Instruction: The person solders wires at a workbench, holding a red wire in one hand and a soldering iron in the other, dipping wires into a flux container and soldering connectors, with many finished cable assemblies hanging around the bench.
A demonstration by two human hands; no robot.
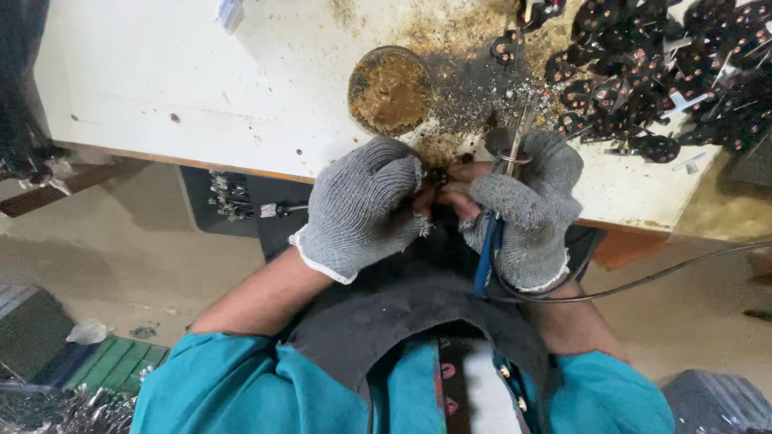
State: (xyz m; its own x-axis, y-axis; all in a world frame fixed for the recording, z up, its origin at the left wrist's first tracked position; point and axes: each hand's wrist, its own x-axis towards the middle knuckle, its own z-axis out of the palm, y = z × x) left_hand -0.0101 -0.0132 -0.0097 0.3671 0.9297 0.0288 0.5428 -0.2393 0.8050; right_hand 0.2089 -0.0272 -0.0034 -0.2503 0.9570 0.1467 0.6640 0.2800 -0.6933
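At the near edge of the white worktable [201, 88], a small dark part [438, 177] is held between the two gloved hands, just above the table's rim and close to the body, which keeps it steady and right under the eyes. The left hand [366, 209], in a grey knitted glove, is curled around the part from the left; its fingers [406, 193] are drawn together and pinched on the part, though the exact contact is hidden by the glove. The right hand [527, 209], in a matching glove with the fingertips left bare, is closed around a soldering iron [515, 141] with a blue handle, whose thin metal shaft is pointed upward and away from the body; its bare fingertips [466, 173] are pressed toward the part from the right. A dark cable is led from the iron's handle off to the right, past the apron. A round tin of brown paste [390, 90] is set just beyond the hands, within easy reach of the iron's tip, and the tabletop around it is stained brown and strewn with bright metal flecks. A heap of black round parts [651, 72] with copper contacts is piled at the far right of the table, close to the iron-holding hand.
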